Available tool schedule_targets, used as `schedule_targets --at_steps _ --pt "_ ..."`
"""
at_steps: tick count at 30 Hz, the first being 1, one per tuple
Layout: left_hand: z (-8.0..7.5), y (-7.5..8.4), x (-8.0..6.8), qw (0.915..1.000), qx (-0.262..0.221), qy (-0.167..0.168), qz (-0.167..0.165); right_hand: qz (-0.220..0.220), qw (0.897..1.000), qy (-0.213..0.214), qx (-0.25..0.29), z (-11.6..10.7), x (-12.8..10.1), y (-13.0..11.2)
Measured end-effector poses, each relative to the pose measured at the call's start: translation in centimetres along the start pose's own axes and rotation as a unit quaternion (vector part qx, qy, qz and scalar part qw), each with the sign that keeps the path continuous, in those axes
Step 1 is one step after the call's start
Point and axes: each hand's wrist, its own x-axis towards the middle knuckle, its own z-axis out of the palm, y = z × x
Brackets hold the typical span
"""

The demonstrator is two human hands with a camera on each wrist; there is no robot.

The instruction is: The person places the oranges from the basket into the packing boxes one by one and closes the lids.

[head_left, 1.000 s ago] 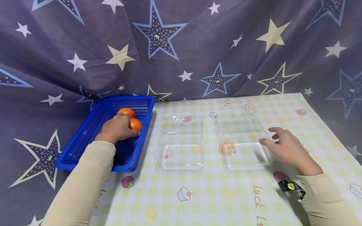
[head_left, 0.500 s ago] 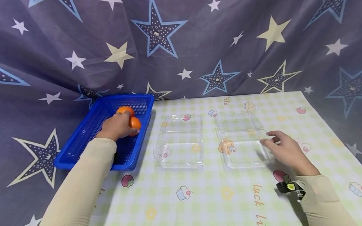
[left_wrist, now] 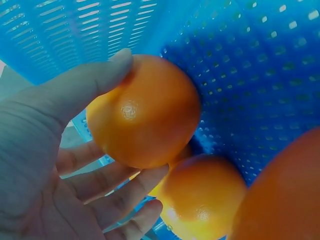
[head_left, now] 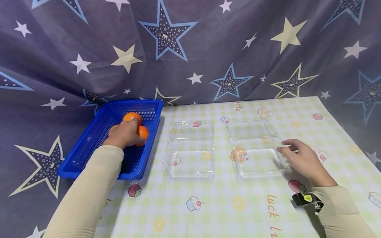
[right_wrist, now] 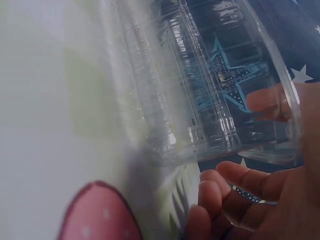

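Inside the blue plastic basket [head_left: 63, 170], my left hand [head_left: 122, 133] holds an orange [left_wrist: 145, 112], thumb on one side and fingers curled under the other. A second orange [left_wrist: 202, 195] lies just below it in the left wrist view, and part of another orange [left_wrist: 290, 200] shows at the right edge. My right hand [head_left: 302, 160] is at the right side of an open clear plastic clamshell box [head_left: 260, 172]. Its thumb [right_wrist: 270, 102] reaches over the rim while the other fingers stay outside, so the wall is pinched between them.
To the left of that box stands a second open clear clamshell box [head_left: 191, 175], its lid folded back. A green-checked tablecloth [head_left: 226, 209] covers the table. Behind hangs a grey-purple star-patterned curtain [head_left: 199, 33].
My left hand has shifted slightly on the orange, which shows a little more in the head view. My right fingers have moved slightly at the box's edge. Both boxes stay put.
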Motion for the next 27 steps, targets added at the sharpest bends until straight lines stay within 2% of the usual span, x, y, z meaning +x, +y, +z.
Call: schedule_targets --at_steps 7,12,18,27 --pt "0.5 -0.5 0.2 0.9996 -0.012 -0.019 0.015 0.007 1.000 -0.013 0.007 0.1 -0.1 -0.1" --pt "0.4 -0.6 0.1 0.9996 -0.008 -0.003 0.028 0.010 1.000 -0.016 0.008 0.1 -0.1 0.0" --pt "-0.1 -0.4 -0.5 0.9996 -0.012 0.015 0.019 0.012 1.000 -0.021 0.003 0.1 -0.2 0.0" --pt "-0.9 -0.6 -0.2 0.9996 -0.020 0.013 0.016 0.017 1.000 -0.022 0.000 0.1 -0.2 -0.1"
